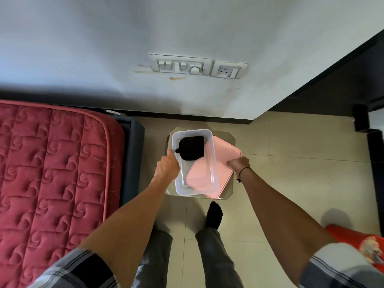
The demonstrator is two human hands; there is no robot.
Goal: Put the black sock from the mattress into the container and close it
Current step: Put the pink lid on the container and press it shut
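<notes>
A clear plastic container [177,183] stands on a small stool in front of me. The folded black sock [190,148] lies inside it at the far end. A pink lid [224,154] lies beside the container, partly under its right wall, tilted off to the right. My left hand [167,168] grips the container's left rim. My right hand [238,163] holds the lid's right edge.
The red quilted mattress [52,173] fills the left side, on a dark bed frame. A white wall with a switch panel [179,64] rises behind the stool [229,191]. Tiled floor lies to the right, with a dark cabinet [374,163] and a red object [361,244] at the right edge.
</notes>
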